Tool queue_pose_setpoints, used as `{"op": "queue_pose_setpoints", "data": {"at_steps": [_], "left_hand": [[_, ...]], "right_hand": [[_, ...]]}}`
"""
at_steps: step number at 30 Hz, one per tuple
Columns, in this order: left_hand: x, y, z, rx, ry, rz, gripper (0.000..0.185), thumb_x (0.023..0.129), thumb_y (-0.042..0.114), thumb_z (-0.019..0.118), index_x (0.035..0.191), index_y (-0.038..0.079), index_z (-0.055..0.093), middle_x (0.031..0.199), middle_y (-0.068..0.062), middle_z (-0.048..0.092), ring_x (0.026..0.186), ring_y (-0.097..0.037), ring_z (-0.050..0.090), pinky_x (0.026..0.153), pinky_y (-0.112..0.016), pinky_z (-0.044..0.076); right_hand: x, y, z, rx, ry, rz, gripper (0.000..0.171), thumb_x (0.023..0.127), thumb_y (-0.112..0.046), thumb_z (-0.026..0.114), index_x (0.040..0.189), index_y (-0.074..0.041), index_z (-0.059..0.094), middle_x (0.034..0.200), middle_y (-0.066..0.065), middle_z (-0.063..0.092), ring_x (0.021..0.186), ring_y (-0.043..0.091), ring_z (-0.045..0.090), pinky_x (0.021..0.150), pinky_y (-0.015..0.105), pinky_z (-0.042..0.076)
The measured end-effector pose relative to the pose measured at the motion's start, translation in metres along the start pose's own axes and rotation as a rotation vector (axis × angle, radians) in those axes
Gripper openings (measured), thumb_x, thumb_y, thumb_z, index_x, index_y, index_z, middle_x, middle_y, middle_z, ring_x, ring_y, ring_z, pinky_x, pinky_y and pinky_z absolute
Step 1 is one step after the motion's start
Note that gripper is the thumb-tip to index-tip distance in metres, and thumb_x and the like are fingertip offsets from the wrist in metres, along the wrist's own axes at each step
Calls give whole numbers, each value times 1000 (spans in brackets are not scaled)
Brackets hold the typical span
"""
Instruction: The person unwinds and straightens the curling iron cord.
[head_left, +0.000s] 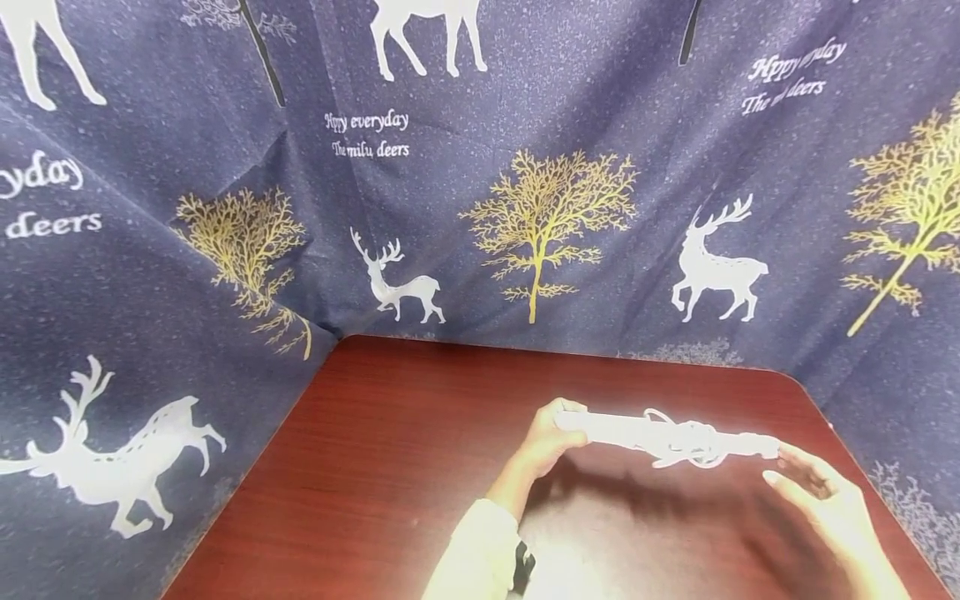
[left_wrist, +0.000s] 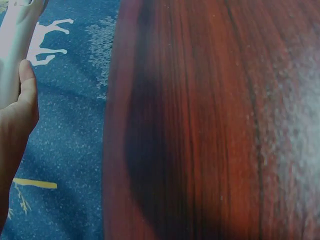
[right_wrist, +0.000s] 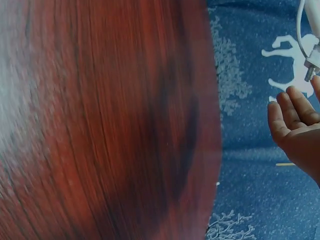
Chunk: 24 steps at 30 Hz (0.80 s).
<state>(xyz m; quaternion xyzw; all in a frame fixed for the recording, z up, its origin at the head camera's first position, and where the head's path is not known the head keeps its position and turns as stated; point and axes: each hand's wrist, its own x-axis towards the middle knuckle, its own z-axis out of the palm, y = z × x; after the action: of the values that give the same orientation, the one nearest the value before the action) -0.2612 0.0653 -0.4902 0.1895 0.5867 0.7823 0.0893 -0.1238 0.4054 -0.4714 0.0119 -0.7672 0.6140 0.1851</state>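
A long white power strip (head_left: 618, 429), overexposed in the head view, is held level above the table. My left hand (head_left: 551, 433) grips its left end, thumb on the near side. White cord (head_left: 701, 458) lies in loose loops around its right half. In the right wrist view, a plug (right_wrist: 313, 61) with metal prongs hangs close to the fingertips. My right hand (head_left: 832, 500) is at the strip's right end, its thumb and fingers apart; whether a fingertip touches the strip I cannot tell. The left wrist view shows the left thumb along the white casing (left_wrist: 12, 50).
Beneath the hands is a reddish-brown wood-grain table (head_left: 360, 467) with a bright glare near its front. Blue-grey cloth (head_left: 300, 150) printed with deer and trees surrounds its back and sides. A pale sleeve (head_left: 476, 554) covers the left forearm.
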Motion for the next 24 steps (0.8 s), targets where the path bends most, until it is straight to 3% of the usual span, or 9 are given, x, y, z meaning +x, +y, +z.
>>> {"op": "queue_pose_setpoints", "data": {"at_steps": [2,9,17,24], "left_hand": [[-2,2,-2,-16,6,14,42,59,-18,63,98,-5,56,86,-7,60,73,-16,59,63,-27,52],[-9,6,-18,-25,47,-10,47,57,-17,73,98,-4,55,87,-10,61,74,-19,62,65,-31,54],[-23,15,-41,17,38,-25,43,59,-20,69,96,-5,55,90,-12,62,76,-21,61,65,-32,54],[-35,28,-54,62,47,19,42,59,-16,73,95,-6,53,95,-13,64,79,-21,62,66,-33,53]], "right_hand": [[-1,-2,3,10,-3,-17,51,85,8,59,133,-6,49,113,-19,60,101,-6,54,77,7,42],[-4,-3,15,225,-93,-136,56,82,22,51,134,4,42,120,-7,61,106,3,56,81,15,45],[-16,-4,33,134,-62,-43,50,84,13,57,131,-3,49,114,-12,63,101,0,58,79,11,44],[-13,0,45,230,-134,-55,50,85,17,52,131,-1,49,117,-8,62,105,5,57,80,17,47]]}}
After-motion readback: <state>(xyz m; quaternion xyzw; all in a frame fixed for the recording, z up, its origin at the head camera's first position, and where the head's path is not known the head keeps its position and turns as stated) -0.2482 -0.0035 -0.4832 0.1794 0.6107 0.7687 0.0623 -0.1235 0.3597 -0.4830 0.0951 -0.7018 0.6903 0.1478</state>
